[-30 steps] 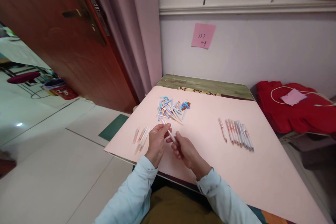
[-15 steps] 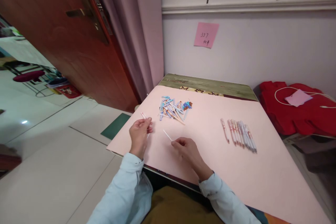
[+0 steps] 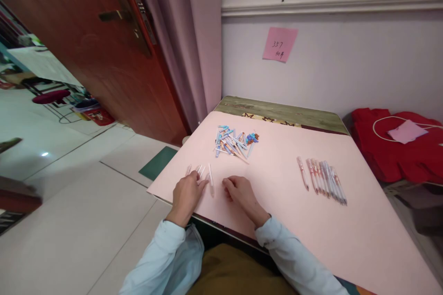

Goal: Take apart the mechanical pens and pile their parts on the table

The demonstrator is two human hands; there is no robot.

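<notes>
My left hand [image 3: 187, 194] is low over the near left part of the table, its thumb and fingers closing around a clear pen barrel [image 3: 200, 169] among several that lie there, partly hidden by the hand. Just right of its thumb, a clear barrel with a white refill [image 3: 211, 179] rests on the paper. My right hand [image 3: 242, 192] has its fingers curled together beside it; nothing shows sticking out of them. Beyond both hands is a loose pile of blue, brown and white pen parts [image 3: 230, 143], with small blue and brown pieces [image 3: 252, 138] at its right.
Pink paper [image 3: 273, 170] covers the table. A row of assembled-looking pens [image 3: 327, 179] lies to the right, one pen [image 3: 302, 173] slightly apart. Red cloth [image 3: 370, 147] with a white cable is at far right. A wooden door [image 3: 114, 55] stands left.
The white refill has left my right hand; a barrel with a refill now lies between the hands. My left hand has lowered onto the barrels. My right fingers have curled in.
</notes>
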